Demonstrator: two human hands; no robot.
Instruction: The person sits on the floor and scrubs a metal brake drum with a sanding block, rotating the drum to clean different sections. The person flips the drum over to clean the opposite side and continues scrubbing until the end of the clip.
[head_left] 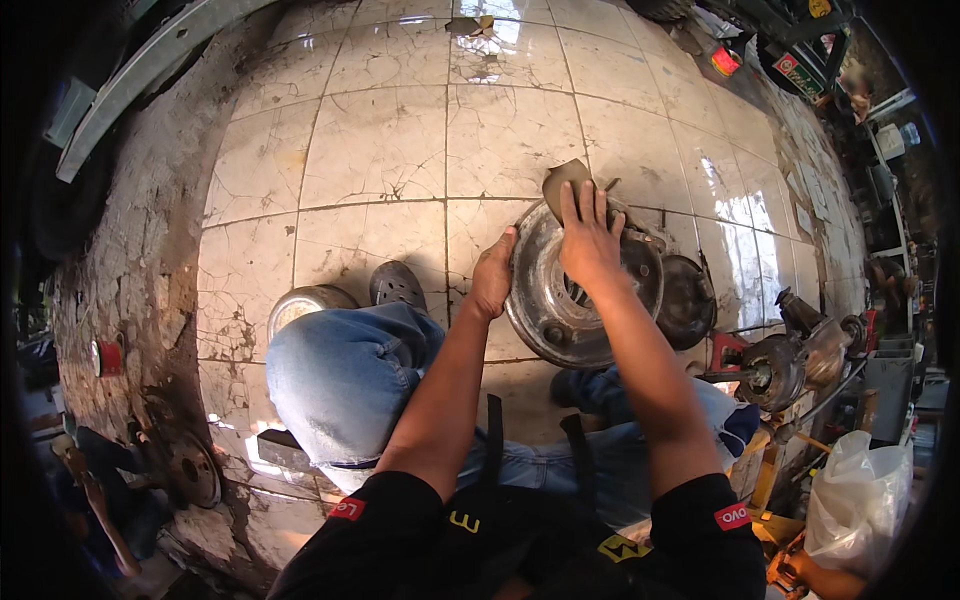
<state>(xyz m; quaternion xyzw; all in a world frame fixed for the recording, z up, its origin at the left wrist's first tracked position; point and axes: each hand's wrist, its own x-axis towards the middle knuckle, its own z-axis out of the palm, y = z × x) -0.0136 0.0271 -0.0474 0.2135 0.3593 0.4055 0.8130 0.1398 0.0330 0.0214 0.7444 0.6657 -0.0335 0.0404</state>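
A round, worn metal brake drum or plate (pixel 540 300) is tilted up in front of my legs, with an opening at its centre. My left hand (pixel 493 272) is closed on its left rim, thumb at the edge. My right hand (pixel 592 240) lies over the upper face, fingers stretched out and pressing a brown sheet of sandpaper (pixel 565 182) against the rim. Part of the sheet sticks out past the edge. My right thumb is hidden. Just right of the drum, a smaller dark round metal part (pixel 686 302) lies on the floor.
Below my left knee stands a round metal tin (pixel 312 302). At right are a greasy hub assembly (pixel 775 370), a red stand (pixel 727 355) and a clear plastic bag (pixel 858 500). A scrap (pixel 470 27) lies on the far tiles. Another person's arm (pixel 110 515) shows at lower left.
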